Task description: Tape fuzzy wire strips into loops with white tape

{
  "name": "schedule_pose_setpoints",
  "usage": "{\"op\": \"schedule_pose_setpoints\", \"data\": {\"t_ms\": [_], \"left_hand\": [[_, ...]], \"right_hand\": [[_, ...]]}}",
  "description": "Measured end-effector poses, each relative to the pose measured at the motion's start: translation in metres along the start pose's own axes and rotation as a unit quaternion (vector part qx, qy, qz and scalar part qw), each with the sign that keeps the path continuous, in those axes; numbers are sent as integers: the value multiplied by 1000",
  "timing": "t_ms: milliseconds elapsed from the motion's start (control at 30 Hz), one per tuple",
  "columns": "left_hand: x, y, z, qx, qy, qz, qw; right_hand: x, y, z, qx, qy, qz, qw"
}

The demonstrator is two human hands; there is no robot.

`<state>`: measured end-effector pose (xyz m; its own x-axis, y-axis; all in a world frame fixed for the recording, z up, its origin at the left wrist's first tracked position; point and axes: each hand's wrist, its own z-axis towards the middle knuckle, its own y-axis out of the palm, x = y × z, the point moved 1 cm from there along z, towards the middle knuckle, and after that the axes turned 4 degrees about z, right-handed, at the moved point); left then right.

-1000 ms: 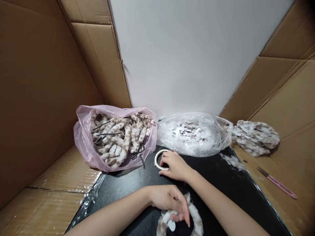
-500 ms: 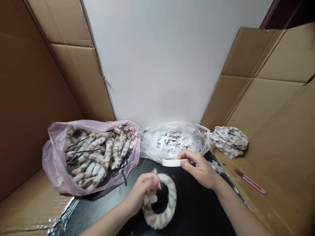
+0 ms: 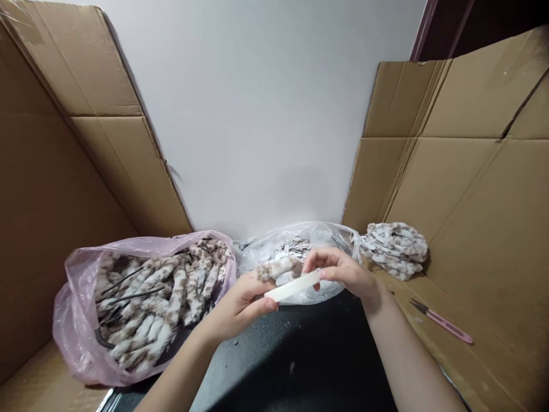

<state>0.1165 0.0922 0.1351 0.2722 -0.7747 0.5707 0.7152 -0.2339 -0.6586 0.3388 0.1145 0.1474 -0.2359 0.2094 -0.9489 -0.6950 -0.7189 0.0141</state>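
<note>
Above the black table, my left hand (image 3: 246, 306) is closed on a fluffy brown-and-white ring (image 3: 278, 268), seen nearly edge-on behind a roll of white tape (image 3: 295, 286). My left thumb presses against the near left end of the roll. My right hand (image 3: 341, 273) pinches the right end of the tape roll between thumb and fingers. Part of the ring is hidden by the roll and my fingers. Both hands are close together, in front of the clear plastic bag.
A pink plastic bag (image 3: 81, 343) on the left holds fluffy strips with dark ends. Behind my hands, a clear bag (image 3: 334, 234) contains small white tags. At right lie a bundle of fluffy rings (image 3: 397, 249) and pink-handled snips (image 3: 446, 323), beside cardboard walls (image 3: 480, 194).
My right hand has lifted the tape roll off the table and brought it left. My left hand has picked up the fluffy ring and raised it to the roll. The view has shifted.
</note>
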Motion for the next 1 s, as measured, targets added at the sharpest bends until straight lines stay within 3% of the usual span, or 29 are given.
{"op": "schedule_pose_setpoints", "data": {"t_ms": [100, 200, 367, 467, 533, 600, 667, 733, 867, 1000], "left_hand": [[-3, -10, -8, -52, -18, -18, 998], [-10, -20, -13, -84, -48, -29, 995], [-22, -23, -15, -44, -111, -4, 993], [-16, -16, -12, -68, -99, 7, 993], [-10, -10, -10, -79, -77, 18, 994], [-4, -6, -9, -51, -58, 47, 996], [-1, -4, -9, 7, -46, 102, 994], [3, -2, -9, 59, -32, 169, 983], [11, 0, -7, 119, 18, 275, 954], [15, 1, -5, 135, 59, 312, 938]], "right_hand": [[7, -9, 1, -59, 43, 34, 997], [9, -5, 0, -57, 25, 93, 994], [8, 11, 1, -42, 28, 133, 990], [6, 20, 3, -32, 36, 87, 995], [3, 24, 3, 4, 25, 5, 1000], [-2, 27, 2, 101, -20, -128, 986], [-7, 33, 0, 198, -72, -262, 942], [-10, 40, -1, 241, -101, -342, 902], [-8, 55, 0, 282, -133, -384, 869], [-6, 62, 0, 305, -120, -385, 862]]}}
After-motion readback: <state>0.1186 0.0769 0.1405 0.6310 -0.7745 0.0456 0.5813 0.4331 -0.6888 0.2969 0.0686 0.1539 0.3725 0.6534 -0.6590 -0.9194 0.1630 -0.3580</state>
